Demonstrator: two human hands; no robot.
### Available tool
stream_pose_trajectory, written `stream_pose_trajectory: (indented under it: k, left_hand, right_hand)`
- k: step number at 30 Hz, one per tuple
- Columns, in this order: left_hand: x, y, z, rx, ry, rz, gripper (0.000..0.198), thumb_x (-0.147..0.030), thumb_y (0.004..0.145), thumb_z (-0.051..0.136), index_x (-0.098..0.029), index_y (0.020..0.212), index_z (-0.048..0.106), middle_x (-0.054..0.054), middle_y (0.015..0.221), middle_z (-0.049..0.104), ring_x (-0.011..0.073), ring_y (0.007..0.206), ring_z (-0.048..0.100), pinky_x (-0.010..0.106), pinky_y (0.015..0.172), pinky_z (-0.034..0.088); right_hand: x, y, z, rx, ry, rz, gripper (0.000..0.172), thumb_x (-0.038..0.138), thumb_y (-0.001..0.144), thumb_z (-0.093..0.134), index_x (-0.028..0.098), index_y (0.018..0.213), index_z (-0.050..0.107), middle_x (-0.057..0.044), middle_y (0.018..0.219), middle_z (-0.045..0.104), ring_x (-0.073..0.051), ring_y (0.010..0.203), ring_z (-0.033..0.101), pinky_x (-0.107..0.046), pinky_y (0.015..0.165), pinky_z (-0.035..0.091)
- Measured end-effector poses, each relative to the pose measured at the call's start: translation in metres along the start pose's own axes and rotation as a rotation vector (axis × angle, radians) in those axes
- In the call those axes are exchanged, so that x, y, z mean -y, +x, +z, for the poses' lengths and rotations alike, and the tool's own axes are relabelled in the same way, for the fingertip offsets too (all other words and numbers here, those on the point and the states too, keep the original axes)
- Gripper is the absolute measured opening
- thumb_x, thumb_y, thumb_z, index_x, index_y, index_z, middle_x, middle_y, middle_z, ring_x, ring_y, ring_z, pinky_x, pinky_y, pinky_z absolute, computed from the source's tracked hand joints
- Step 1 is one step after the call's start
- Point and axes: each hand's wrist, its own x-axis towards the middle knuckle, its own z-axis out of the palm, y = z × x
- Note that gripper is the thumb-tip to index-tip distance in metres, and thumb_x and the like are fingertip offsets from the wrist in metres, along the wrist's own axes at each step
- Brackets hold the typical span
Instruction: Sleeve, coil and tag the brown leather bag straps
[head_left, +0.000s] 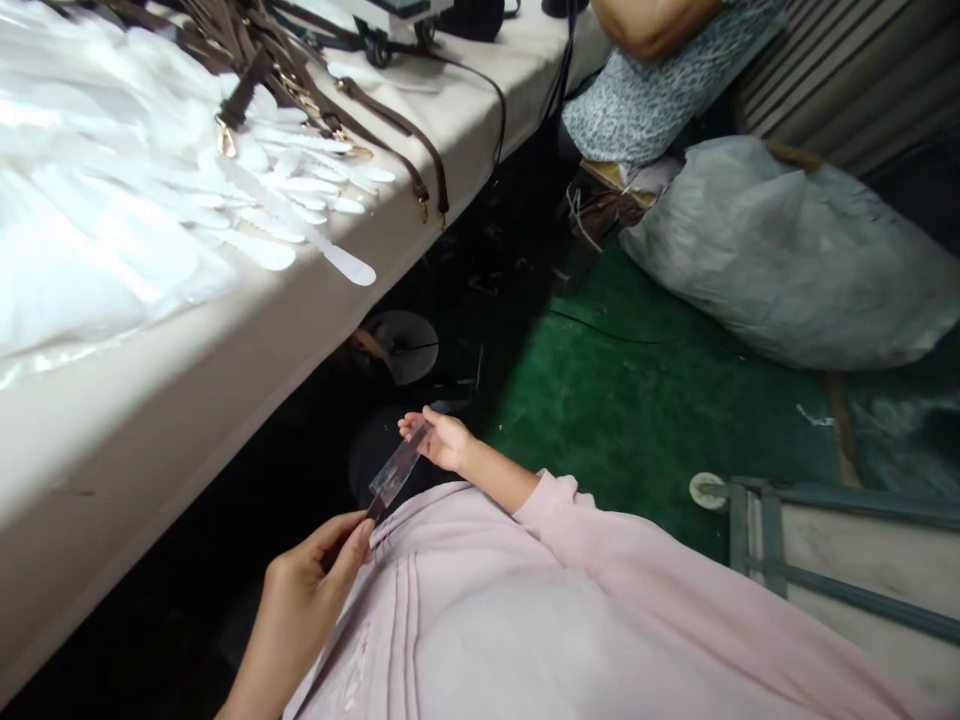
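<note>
- Two bare hands held one dark brown strip in a clear plastic sleeve, just in front of the pink shirt and beside the cloth-covered table; the left hand pinched the brown end; the right hand had its thumb over the far end, fingers loosely curled;
- a slack right-hand hold could, I judged, have let the sleeve slip or crumple;
- no brand, label or writing was legible.

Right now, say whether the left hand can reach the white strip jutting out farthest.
Probably yes: nothing visible blocks the way to the white strip, though the left hand holds the dark strip.
</note>
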Motion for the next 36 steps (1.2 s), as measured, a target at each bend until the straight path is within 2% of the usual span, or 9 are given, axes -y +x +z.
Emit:
stream_pose_trajectory:
  k: [4, 9, 14, 18, 23, 26, 30, 33, 36]
  left_hand:
    - [0.006, -0.014, -0.002, 0.028, -0.020, -0.101, 0.063, -0.061, 0.071, 0.073, -0.015, 0.114, 0.075, 0.005, 0.075, 0.074, 0.0226, 0.072, 0.069, 0.028, 0.072, 0.055]
    - [0.004, -0.035, -0.005, 0.002, -0.079, -0.185, 0.073, -0.062, 0.067, 0.077, -0.015, 0.123, 0.071, 0.004, 0.077, 0.073, 0.0181, 0.062, 0.062, 0.025, 0.058, 0.052]
    - [0.002, -0.046, -0.004, -0.019, -0.093, -0.239, 0.079, -0.063, 0.068, 0.076, -0.012, 0.128, 0.067, 0.004, 0.073, 0.070, 0.0173, 0.062, 0.061, 0.024, 0.056, 0.050]
    - [0.008, -0.047, -0.019, -0.054, -0.070, -0.246, 0.083, -0.063, 0.066, 0.077, -0.014, 0.132, 0.062, -0.001, 0.067, 0.063, 0.0145, 0.060, 0.057, 0.021, 0.056, 0.049]
    - [0.022, -0.037, -0.057, 0.211, -0.151, -0.303, 0.076, -0.061, 0.070, 0.076, -0.018, 0.131, 0.062, 0.001, 0.067, 0.064, 0.0141, 0.053, 0.053, 0.022, 0.048, 0.047]
    - [0.014, -0.030, -0.064, 0.226, -0.195, -0.264, 0.074, -0.061, 0.076, 0.071, -0.020, 0.137, 0.058, 0.004, 0.076, 0.068, 0.0161, 0.059, 0.056, 0.025, 0.054, 0.051]
    - [-0.007, -0.029, -0.041, 0.149, -0.333, -0.225, 0.066, -0.061, 0.084, 0.064, -0.018, 0.134, 0.059, 0.003, 0.077, 0.065, 0.0122, 0.054, 0.047, 0.021, 0.045, 0.039]
    - [-0.011, -0.031, -0.020, 0.028, -0.329, -0.239, 0.061, -0.061, 0.080, 0.069, -0.016, 0.120, 0.068, 0.002, 0.071, 0.062, 0.0120, 0.055, 0.047, 0.021, 0.048, 0.039]
    - [-0.005, -0.036, -0.007, -0.001, -0.209, -0.201, 0.052, -0.062, 0.079, 0.069, -0.014, 0.101, 0.074, 0.001, 0.062, 0.058, 0.0143, 0.058, 0.049, 0.023, 0.054, 0.042]
  right_hand:
    - [-0.005, -0.024, -0.003, -0.001, -0.262, 0.040, 0.065, 0.047, 0.107, 0.019, 0.007, 0.099, 0.069, -0.014, 0.081, 0.076, -0.016, 0.071, 0.073, -0.025, 0.070, 0.056]
    - [-0.014, -0.046, 0.004, 0.042, -0.581, 0.104, 0.074, 0.057, 0.104, 0.020, 0.007, 0.092, 0.073, -0.014, 0.073, 0.074, -0.015, 0.061, 0.070, -0.022, 0.060, 0.054]
    - [-0.034, -0.066, 0.017, 0.157, -0.608, 0.234, 0.073, 0.051, 0.106, 0.020, 0.005, 0.090, 0.074, -0.013, 0.066, 0.072, -0.014, 0.055, 0.068, -0.021, 0.056, 0.054]
    - [-0.036, -0.079, 0.017, 0.280, -0.525, 0.340, 0.075, 0.056, 0.104, 0.023, 0.004, 0.085, 0.073, -0.016, 0.070, 0.074, -0.018, 0.061, 0.072, -0.025, 0.062, 0.057]
    - [-0.038, -0.083, 0.012, 0.389, -0.506, 0.330, 0.073, 0.067, 0.096, 0.039, 0.004, 0.082, 0.073, -0.017, 0.081, 0.076, -0.017, 0.071, 0.074, -0.022, 0.068, 0.057]
    - [-0.044, -0.081, 0.016, 0.420, -0.545, 0.296, 0.065, 0.063, 0.095, 0.047, 0.004, 0.083, 0.073, -0.014, 0.082, 0.076, -0.014, 0.069, 0.072, -0.019, 0.065, 0.055]
    - [-0.046, -0.068, 0.018, 0.236, -0.456, 0.240, 0.045, 0.046, 0.098, 0.056, 0.007, 0.083, 0.073, -0.010, 0.074, 0.074, -0.012, 0.065, 0.070, -0.018, 0.063, 0.053]
    - [-0.036, -0.054, 0.014, 0.033, -0.267, 0.139, 0.022, 0.028, 0.099, 0.058, 0.013, 0.096, 0.072, -0.004, 0.077, 0.074, -0.009, 0.067, 0.069, -0.018, 0.066, 0.054]
    - [-0.023, -0.047, 0.008, -0.115, -0.164, 0.063, 0.033, 0.029, 0.105, 0.044, 0.012, 0.096, 0.070, -0.006, 0.080, 0.075, -0.009, 0.067, 0.070, -0.018, 0.065, 0.053]
